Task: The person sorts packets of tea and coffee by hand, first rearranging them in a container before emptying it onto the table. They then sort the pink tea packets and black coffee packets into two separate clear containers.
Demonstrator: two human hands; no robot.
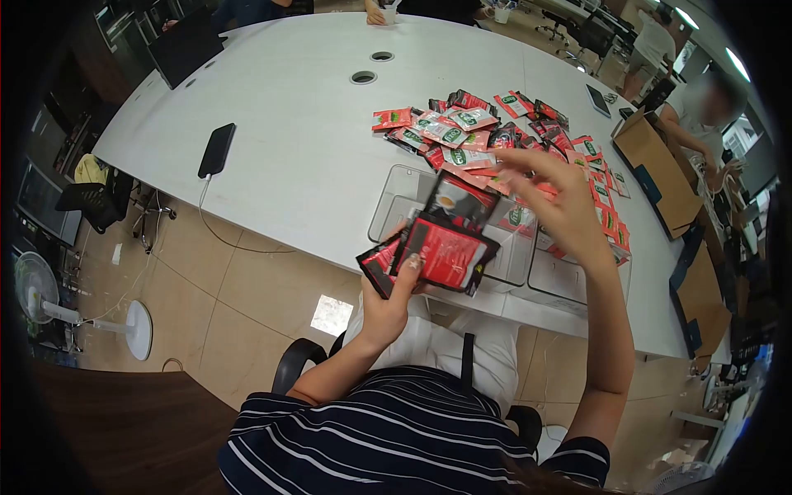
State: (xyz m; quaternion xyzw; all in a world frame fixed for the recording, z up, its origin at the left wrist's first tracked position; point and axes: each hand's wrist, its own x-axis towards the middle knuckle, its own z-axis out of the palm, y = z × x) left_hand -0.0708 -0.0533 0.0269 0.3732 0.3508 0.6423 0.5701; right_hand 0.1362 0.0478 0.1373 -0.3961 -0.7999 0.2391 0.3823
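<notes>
My left hand (391, 307) is closed on several red and black sachets (445, 252), fanned out over the table's near edge with the thumb on top. One darker sachet (462, 200) with a cup picture sticks up from the bunch. My right hand (551, 194) hovers just right of it, fingers bent but apart, with nothing visible in them. Beyond both hands spreads a loose pile of red, black and green-labelled sachets (462, 136). A clear plastic box with compartments (400, 177) sits under and behind my hands, partly hidden; some sachets show inside it.
A phone on a cable (217, 151) lies left on the white table (289, 91). Another phone (597, 100) lies at the far right. Open cardboard boxes (656, 169) stand along the right edge. A person (701, 115) is beyond them, and another person's hand (376, 14) holds a cup at the far side.
</notes>
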